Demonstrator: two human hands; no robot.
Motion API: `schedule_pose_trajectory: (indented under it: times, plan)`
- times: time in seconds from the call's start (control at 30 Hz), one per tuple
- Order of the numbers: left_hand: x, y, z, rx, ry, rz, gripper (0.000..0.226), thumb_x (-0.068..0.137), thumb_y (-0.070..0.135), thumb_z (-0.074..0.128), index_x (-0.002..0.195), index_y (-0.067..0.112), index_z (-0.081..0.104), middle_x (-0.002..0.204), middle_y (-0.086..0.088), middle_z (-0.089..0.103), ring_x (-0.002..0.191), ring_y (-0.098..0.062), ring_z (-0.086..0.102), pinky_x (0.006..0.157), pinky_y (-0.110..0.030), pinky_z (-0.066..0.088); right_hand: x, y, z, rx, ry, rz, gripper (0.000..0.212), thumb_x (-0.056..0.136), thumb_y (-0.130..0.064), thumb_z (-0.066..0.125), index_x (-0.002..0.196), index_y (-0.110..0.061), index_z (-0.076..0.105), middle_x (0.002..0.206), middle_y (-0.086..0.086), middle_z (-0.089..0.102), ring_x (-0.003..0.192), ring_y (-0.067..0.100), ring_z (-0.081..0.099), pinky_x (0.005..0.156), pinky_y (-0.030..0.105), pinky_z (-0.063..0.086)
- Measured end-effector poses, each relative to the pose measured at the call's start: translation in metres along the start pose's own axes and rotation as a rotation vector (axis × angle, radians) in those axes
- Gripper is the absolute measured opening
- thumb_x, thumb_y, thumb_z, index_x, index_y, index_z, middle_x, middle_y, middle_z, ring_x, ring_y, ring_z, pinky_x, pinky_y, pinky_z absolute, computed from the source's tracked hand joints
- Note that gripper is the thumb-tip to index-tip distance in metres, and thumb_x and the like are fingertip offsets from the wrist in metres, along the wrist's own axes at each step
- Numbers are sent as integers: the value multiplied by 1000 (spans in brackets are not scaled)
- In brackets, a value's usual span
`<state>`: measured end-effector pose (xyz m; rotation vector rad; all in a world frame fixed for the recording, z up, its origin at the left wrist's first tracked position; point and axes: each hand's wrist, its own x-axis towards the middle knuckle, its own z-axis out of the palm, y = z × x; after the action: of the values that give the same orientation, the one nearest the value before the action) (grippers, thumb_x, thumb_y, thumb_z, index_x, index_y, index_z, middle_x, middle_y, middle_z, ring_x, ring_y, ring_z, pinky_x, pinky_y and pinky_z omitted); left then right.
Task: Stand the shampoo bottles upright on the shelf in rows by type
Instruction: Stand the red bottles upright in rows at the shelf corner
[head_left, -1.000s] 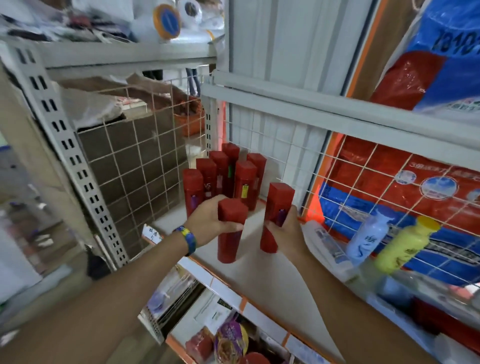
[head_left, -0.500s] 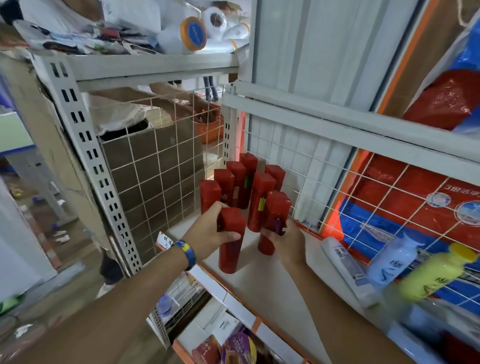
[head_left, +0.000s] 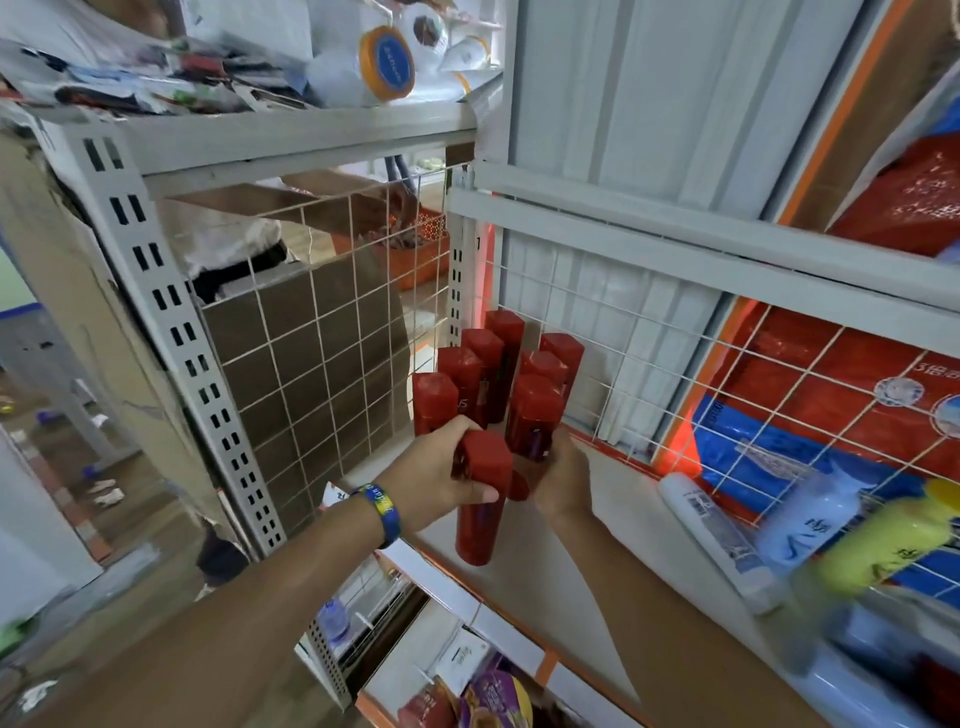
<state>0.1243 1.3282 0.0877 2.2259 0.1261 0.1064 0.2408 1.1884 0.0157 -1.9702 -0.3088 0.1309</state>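
Note:
Several red shampoo bottles (head_left: 488, 364) stand upright in two rows at the shelf's (head_left: 613, 561) back left corner. My left hand (head_left: 441, 478) grips one more red bottle (head_left: 480, 499) near its cap, upright just in front of the left row. My right hand (head_left: 558, 480) holds the lower part of another red bottle (head_left: 535, 415), which stands at the front of the right row. A white bottle (head_left: 711, 535) lies flat on the shelf to the right. A pale blue bottle (head_left: 810, 525) and a yellow-green bottle (head_left: 893, 535) lean there too, blurred.
A wire grid (head_left: 322, 343) closes the shelf's left side and another wire grid (head_left: 769, 395) its back. A metal shelf (head_left: 291, 140) with clutter hangs overhead. Packaged goods (head_left: 488, 696) sit on the lower shelf. Another person (head_left: 332, 208) works behind the left grid.
My right hand has pushed its red bottle back and left into the right row. My left hand has brought its bottle closer to the left row. The camera has moved nearer.

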Motion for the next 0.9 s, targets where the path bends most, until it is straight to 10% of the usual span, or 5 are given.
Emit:
schedule_pose_trajectory:
  times: [0.17, 0.47, 0.6, 0.9]
  plan:
    - [-1, -2, -2, -14, -8, 0, 53, 73, 25, 79, 114, 27, 46, 111, 6, 57, 102, -10, 56, 87, -24, 49, 2, 17, 6, 16, 43, -68, 24, 77, -36, 65, 95, -21, 66, 97, 9, 71, 101, 36, 65, 87, 50, 55]
    - [0, -4, -2, 15, 34, -4, 54, 72, 30, 80, 113, 29, 45, 108, 7, 58, 100, -9, 57, 81, -20, 48, 7, 3, 8, 5, -15, -45, 37, 75, -22, 79, 108, -18, 63, 98, -4, 71, 92, 13, 67, 83, 34, 56]
    - [0, -1, 3, 73, 39, 21, 56, 72, 34, 79, 117, 29, 45, 109, 8, 58, 99, -9, 57, 74, -12, 44, 6, 0, 9, 9, -36, -40, 24, 83, -9, 70, 106, -11, 60, 84, -10, 63, 72, -3, 60, 61, 7, 45]
    - [1, 4, 4, 97, 97, 62, 57, 71, 33, 79, 115, 35, 43, 112, 10, 52, 100, -11, 54, 80, -22, 49, -10, 34, 3, -190, -80, 15, 32, 78, -23, 77, 106, -13, 63, 91, -6, 63, 81, 10, 59, 70, 17, 44]
